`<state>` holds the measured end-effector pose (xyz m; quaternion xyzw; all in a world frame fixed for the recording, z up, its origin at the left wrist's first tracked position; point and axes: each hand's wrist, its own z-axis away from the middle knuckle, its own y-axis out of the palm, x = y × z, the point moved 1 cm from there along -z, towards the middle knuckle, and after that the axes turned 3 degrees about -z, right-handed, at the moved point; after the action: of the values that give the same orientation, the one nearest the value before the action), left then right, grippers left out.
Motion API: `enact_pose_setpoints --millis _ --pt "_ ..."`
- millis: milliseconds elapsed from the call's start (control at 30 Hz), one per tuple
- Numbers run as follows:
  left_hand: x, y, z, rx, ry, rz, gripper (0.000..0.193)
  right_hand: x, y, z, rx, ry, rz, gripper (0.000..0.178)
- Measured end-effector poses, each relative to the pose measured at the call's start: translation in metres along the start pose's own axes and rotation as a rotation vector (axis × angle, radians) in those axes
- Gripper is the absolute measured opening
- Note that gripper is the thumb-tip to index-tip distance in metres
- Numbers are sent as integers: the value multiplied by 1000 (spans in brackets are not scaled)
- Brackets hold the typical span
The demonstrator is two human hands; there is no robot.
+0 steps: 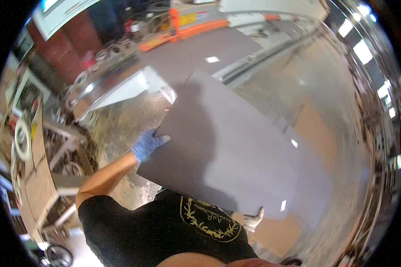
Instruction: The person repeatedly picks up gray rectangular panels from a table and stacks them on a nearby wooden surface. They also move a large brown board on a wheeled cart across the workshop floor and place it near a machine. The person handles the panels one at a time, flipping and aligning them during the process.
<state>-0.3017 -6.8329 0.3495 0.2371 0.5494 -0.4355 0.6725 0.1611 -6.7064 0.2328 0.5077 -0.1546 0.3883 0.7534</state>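
A large flat dark grey panel [236, 142] spans the middle of the view, held in front of my body. At its left edge my left hand [149, 144], in a blue glove, is closed with the thumb lying on the upper face; its fingers go out of sight underneath. My right hand [254, 220], in a pale glove, grips the near edge further right, thumb up beside a small white label [283, 205]. A shadow covers the panel's left part.
Ahead, a similar grey panel [200, 51] lies on a machine bed with an orange and white guard [200, 26]. Brown board [276, 233] and more grey sheet [314, 182] show low on the right. At left stands a wooden workbench [40, 178]; a wheel [59, 256] is below it.
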Motion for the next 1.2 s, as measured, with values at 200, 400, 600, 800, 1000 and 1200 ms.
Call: enact_pose_setpoints --millis 200,400,600,800,1000,1200 --pt "66 -125 209 -526 -85 -64 49 -75 6 -35 252 653 -291 63" --pt "161 -195 260 -741 -39 206 40 -146 170 -2 578 383 195 63" --pt "211 -236 322 -926 -2 423 45 -222 262 20 547 657 232 55" --pt "255 -263 361 -1072 -52 604 55 -291 321 39 595 833 324 43" --pt "300 -299 343 -1067 -109 626 52 -353 347 32 573 1026 92 43" --pt "291 -338 317 -913 -157 851 52 -404 359 48 515 1366 119 43"
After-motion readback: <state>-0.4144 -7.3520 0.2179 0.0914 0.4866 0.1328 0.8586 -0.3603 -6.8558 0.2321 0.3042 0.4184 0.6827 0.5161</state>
